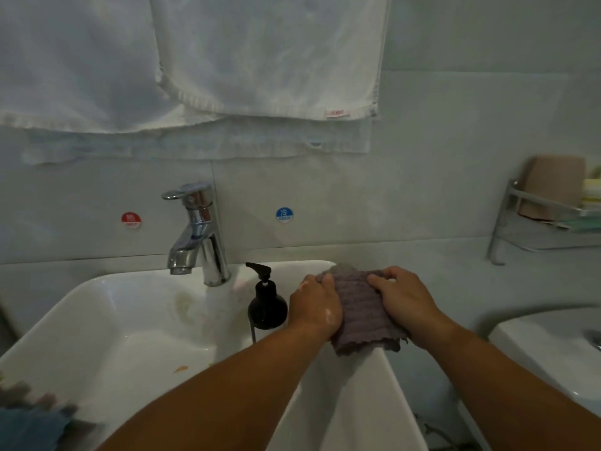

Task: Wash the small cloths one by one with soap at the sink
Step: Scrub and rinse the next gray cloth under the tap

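Head view shows my left hand and right hand both gripping the purple cloth on the sink right rim, likely to scrub soap in.

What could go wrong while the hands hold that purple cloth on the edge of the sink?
1. The cloth lies across the right rim of the sink, not in the bowl, so it might slip off or drip water outside.
2. The left hand has suds on it and is right beside the soap bottle, so a bump could tip it.
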`<state>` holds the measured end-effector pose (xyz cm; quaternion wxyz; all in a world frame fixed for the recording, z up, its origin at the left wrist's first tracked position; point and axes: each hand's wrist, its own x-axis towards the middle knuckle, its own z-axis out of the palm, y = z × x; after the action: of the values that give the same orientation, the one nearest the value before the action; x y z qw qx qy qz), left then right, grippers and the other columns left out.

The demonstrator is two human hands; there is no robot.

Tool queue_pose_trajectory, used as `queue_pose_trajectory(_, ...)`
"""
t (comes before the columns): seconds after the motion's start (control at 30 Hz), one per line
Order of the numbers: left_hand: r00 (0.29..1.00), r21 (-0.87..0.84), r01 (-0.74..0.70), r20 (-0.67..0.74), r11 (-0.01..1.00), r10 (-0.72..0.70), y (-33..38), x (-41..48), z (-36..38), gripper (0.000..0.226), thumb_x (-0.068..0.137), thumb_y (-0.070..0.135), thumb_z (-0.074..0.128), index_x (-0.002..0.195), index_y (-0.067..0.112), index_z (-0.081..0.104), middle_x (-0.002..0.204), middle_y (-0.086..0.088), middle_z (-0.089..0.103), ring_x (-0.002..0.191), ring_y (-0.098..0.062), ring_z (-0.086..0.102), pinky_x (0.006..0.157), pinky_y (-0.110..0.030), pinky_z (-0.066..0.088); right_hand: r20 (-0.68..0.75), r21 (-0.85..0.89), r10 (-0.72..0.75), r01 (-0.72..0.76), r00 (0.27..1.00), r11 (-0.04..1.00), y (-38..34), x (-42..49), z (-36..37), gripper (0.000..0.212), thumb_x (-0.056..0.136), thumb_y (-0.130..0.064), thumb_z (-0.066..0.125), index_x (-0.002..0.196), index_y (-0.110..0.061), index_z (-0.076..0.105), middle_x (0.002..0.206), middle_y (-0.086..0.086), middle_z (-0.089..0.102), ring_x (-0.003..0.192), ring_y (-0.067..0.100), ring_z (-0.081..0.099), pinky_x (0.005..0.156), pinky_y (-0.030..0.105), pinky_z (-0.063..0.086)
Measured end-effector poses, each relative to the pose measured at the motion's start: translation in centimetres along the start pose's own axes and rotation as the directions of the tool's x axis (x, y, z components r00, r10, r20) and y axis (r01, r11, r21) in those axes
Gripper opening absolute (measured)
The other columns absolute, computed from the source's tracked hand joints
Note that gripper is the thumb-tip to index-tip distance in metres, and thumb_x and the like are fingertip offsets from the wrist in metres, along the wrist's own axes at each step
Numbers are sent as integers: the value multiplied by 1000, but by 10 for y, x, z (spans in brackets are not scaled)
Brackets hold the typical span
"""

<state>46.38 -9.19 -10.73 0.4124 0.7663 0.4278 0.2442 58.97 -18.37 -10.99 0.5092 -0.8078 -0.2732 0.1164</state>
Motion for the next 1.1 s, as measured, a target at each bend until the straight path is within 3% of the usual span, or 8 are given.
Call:
queue_pose_trajectory(0.2, 997, 47, 83, -1, 995, -83, -7, 16, 16, 50, 110, 42, 27, 139, 8, 49, 139, -17, 55, 126, -34, 53, 104, -36, 41, 6, 160, 32, -32, 999, 987, 16, 11, 25, 23, 99, -38, 60, 98, -16, 67, 95, 4, 71, 89, 20, 68, 86, 42, 57)
queue_pose_trajectory(0.33, 995, 13, 103, 15, 995, -103, -8, 15, 21, 52, 110, 45, 26, 140, 9, 47, 137, -17, 56, 123, -33, 55, 100, -36, 43, 13, 190, 40, -42, 999, 981, 19, 7, 30, 33, 101, -44, 56, 102, -13, 67, 95, 5, 71, 86, 17, 67, 69, 31, 50)
queue_pose_trajectory(0.5, 986, 174, 74, 137, 982, -99, -14, -4, 2, 54, 107, 51, 26, 133, 8, 46, 127, -18, 60, 111, -36, 62, 95, -37, 51, 11, -160, 33, -31, 999, 987, 29, -4, 1, 39, 93, -58, 60, 103, -21, 62, 85, 2, 71, 74, 19, 69, 70, 36, 57)
queue_pose_trajectory(0.6, 952, 291, -61, 305, 955, -32, -18, -25, -27, 44, 106, 38, 41, 129, 1, 46, 119, -22, 64, 97, -37, 70, 84, -46, 61, 3, -397, -124, 116, 992, 911, 13, -18, -27, 34, 90, -47, 69, 110, -23, 57, 80, -4, 67, 70, 8, 62, 67, 29, 45)
queue_pose_trajectory(0.67, 926, 369, -136, 377, 919, -14, -22, -40, -51, 45, 103, 42, 48, 125, 3, 51, 111, -18, 68, 89, -33, 73, 76, -41, 62, 41, -462, -302, 286, 953, 840, -6, -33, -37, 30, 88, -45, 73, 107, -28, 57, 84, -10, 64, 72, 4, 59, 66, 24, 43)
queue_pose_trajectory(0.77, 878, 496, -323, 475, 806, 60, -25, -64, -94, 43, 102, 48, 50, 128, 14, 54, 122, -10, 64, 102, -27, 65, 87, -39, 55, 274, -506, -436, 514, 857, 693, -47, -67, -34, 27, 84, -46, 76, 101, -35, 57, 87, -15, 62, 71, 0, 59, 61, 10, 40)
queue_pose_trajectory(0.9, 857, 608, -458, 496, 649, 140, -39, -94, -163, 37, 102, 46, 52, 130, 22, 55, 125, -6, 62, 100, -20, 57, 86, -31, 47, 648, -525, -287, 687, 705, 503, -86, -112, 1, 33, 85, -54, 72, 110, -38, 59, 95, -16, 60, 82, 2, 56, 73, 13, 43)
queue_pose_trajectory(1.1, 897, 800, -417, 438, 431, 56, -95, -110, -278, 34, 101, 46, 54, 125, 22, 59, 120, -5, 66, 111, -24, 56, 91, -33, 46, 836, -471, -85, 787, 543, 398, -109, -171, 91, 41, 92, -52, 66, 127, -34, 57, 111, -8, 60, 96, 10, 55, 87, 28, 48)
